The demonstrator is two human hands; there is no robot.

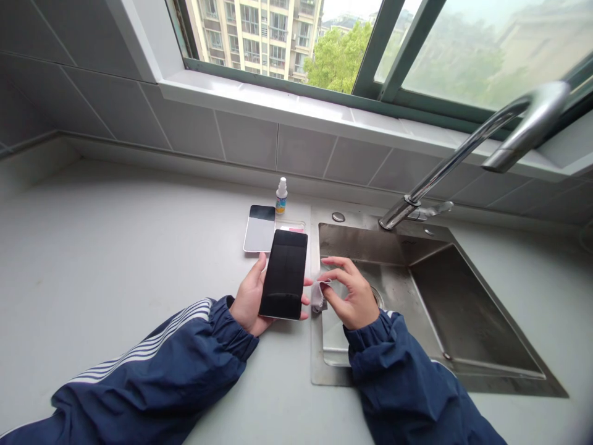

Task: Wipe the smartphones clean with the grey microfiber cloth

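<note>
Snugly, the left hand [248, 296] cradles a black phone [283, 274], fingers curled round its edge, while the right hand [356, 293] pinches a white cloth [317, 295] just beside it, over the rim of the steel sink [361, 242]. A small spray bottle [281, 196] stands behind the phone.

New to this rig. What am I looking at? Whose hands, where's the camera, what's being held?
No machine here: these are a person's own two bare hands, filmed by one camera worn on their head, looking forward and down. The left hand holds a black phone. The right hand pinches a white cloth beside the phone. On the grey counter are a small spray bottle and a flat pale card. To the right sits a steel sink with a tap.
</note>
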